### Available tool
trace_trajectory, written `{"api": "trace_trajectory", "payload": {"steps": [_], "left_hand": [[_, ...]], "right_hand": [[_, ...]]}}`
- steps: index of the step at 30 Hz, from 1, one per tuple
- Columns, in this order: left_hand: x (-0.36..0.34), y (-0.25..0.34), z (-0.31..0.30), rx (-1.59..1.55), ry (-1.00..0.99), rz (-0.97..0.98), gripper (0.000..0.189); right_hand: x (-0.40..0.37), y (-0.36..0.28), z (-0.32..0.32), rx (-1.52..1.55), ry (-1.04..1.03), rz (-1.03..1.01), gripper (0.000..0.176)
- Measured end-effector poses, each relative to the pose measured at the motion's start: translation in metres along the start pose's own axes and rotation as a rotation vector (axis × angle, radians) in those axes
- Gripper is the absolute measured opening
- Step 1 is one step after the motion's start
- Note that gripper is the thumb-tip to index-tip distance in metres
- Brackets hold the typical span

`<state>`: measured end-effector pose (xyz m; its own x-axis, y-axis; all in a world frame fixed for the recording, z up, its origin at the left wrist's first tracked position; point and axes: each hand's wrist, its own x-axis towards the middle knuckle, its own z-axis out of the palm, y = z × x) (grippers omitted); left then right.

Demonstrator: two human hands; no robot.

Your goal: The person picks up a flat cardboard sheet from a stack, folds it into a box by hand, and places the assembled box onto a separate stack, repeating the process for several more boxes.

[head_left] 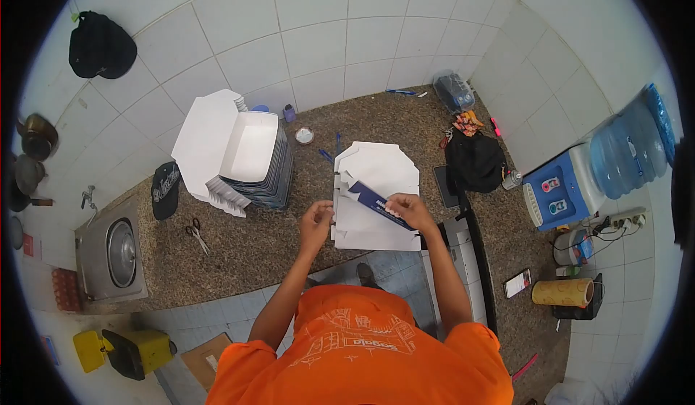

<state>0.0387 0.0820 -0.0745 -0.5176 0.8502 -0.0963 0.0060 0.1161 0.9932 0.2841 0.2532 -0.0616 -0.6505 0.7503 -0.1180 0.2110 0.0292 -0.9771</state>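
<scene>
On the counter in front of me lies a stack of flat white cardboard box blanks (369, 160). A dark blue printed box panel (376, 201) is folded up over the white side, at a slant. My right hand (411, 212) has its fingers closed on the right part of this panel. At the left edge of the blanks, my left hand (316, 222) has its fingers curled together; whether a cardboard edge is between them I cannot make out. To the left stands a tall pile of nested box trays (250, 148), white inside and blue outside, beside more white blanks (203, 141).
Scissors (196, 235) and a dark cap (166, 191) lie left, near the steel sink (119, 249). Blue pens (338, 143) and a small round container (304, 136) are behind. A black bag (476, 160), water dispenser (561, 188), phone (517, 283) and yellow film roll (562, 293) are right.
</scene>
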Motion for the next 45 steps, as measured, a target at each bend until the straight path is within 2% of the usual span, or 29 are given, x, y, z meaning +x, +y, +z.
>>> {"api": "trace_trajectory", "payload": {"steps": [4,5,7,8,10,11,13,14,16,17,19,21,22,23,24,25,26,27,28,29,30,32,33,35,37,38,40,42,45], "left_hand": [[0.011,-0.005,-0.002,-0.179,-0.072,-0.155,0.028],[0.013,0.004,-0.002,-0.181,-0.070,-0.154,0.028],[0.017,0.036,-0.003,-0.480,-0.209,-0.428,0.041],[0.020,0.049,-0.002,-0.483,-0.202,-0.426,0.041],[0.025,0.066,0.000,-0.900,-0.398,-0.638,0.052],[0.031,0.054,-0.001,-0.904,-0.395,-0.632,0.052],[0.049,0.020,0.001,-0.215,-0.465,-0.455,0.054],[0.037,0.027,0.008,-0.175,-0.307,-0.495,0.047],[0.021,0.026,0.001,-0.239,-0.365,-0.419,0.043],[0.015,0.023,-0.005,-0.295,-0.427,-0.345,0.040],[0.012,0.009,-0.012,-0.319,-0.482,-0.303,0.039],[0.010,0.013,-0.012,-0.214,-0.275,-0.268,0.039],[0.003,0.038,-0.007,-0.080,-0.198,-0.189,0.056],[0.009,0.007,0.004,0.244,-0.002,-0.024,0.085],[0.005,0.014,0.013,0.208,-0.102,0.000,0.096],[-0.003,0.029,0.025,0.173,-0.204,0.022,0.106],[-0.013,0.044,0.034,-0.090,-0.437,-0.055,0.109],[-0.025,0.071,0.041,-0.097,-0.420,-0.182,0.093],[-0.026,0.090,0.037,-0.182,-0.344,-0.208,0.078],[-0.025,0.103,0.033,-0.269,-0.268,-0.234,0.064],[-0.022,0.109,0.027,-0.269,-0.268,-0.232,0.064],[-0.019,0.114,0.017,-0.516,-0.137,-0.233,0.034],[-0.017,0.111,0.018,-0.517,-0.131,-0.233,0.034],[-0.013,0.108,0.024,-0.856,-0.142,-0.279,0.022],[-0.013,0.117,0.039,-0.906,-0.066,-0.287,0.022],[-0.011,0.121,0.044,-0.861,-0.044,-0.271,0.021],[-0.013,0.121,0.056,-0.823,-0.022,-0.264,0.021],[-0.010,0.117,0.067,-0.721,0.066,-0.170,0.017],[-0.009,0.110,0.075,-0.659,-0.034,-0.090,0.016]], "right_hand": [[-0.009,-0.031,-0.008,-0.130,0.356,-0.240,0.013],[-0.014,-0.041,-0.004,-0.131,0.354,-0.241,0.013],[-0.025,-0.059,0.007,-0.464,0.537,-0.514,0.010],[-0.034,-0.063,0.019,-0.495,0.503,-0.531,0.007],[-0.053,-0.048,0.050,-0.486,0.369,-0.560,0.006],[-0.062,-0.033,0.060,-0.505,0.214,-0.615,0.006],[-0.075,-0.027,0.066,-0.622,0.079,-0.679,0.021],[-0.074,-0.010,0.062,-0.628,0.077,-0.685,0.021],[-0.066,0.037,0.040,-0.678,0.716,-0.367,0.039],[-0.067,0.039,0.027,-0.679,0.720,-0.371,0.039],[-0.072,0.038,0.008,0.317,0.380,0.166,0.051],[-0.077,0.002,0.019,0.359,0.410,0.048,0.046],[-0.075,-0.017,0.023,0.244,0.486,-0.054,0.044],[-0.073,-0.026,0.029,0.128,0.557,-0.153,0.042],[-0.064,-0.005,0.036,-0.294,0.650,-0.197,0.036],[-0.070,-0.048,0.060,-0.221,0.512,-0.128,0.038],[-0.075,-0.052,0.077,-0.103,0.231,-0.202,0.053],[-0.082,-0.090,0.091,-0.137,-0.015,-0.343,0.079],[-0.087,-0.104,0.095,-0.514,-0.151,-0.363,0.105],[-0.094,-0.098,0.098,-0.765,-0.125,-0.400,0.121],[-0.098,-0.115,0.096,-0.957,-0.062,-0.378,0.111],[-0.100,-0.128,0.096,-1.146,-0.001,-0.357,0.101],[-0.097,-0.121,0.098,-0.763,0.139,-0.359,0.080],[-0.093,-0.112,0.103,0.016,0.387,-0.327,0.047],[-0.094,-0.114,0.108,0.223,0.548,-0.356,0.052],[-0.090,-0.111,0.101,0.221,0.553,-0.358,0.052],[-0.079,-0.100,0.079,-0.556,0.485,-0.720,0.056],[-0.067,-0.107,0.066,-0.657,0.516,-0.750,0.057],[-0.055,-0.113,0.045,-0.759,0.510,-0.804,0.061]]}}
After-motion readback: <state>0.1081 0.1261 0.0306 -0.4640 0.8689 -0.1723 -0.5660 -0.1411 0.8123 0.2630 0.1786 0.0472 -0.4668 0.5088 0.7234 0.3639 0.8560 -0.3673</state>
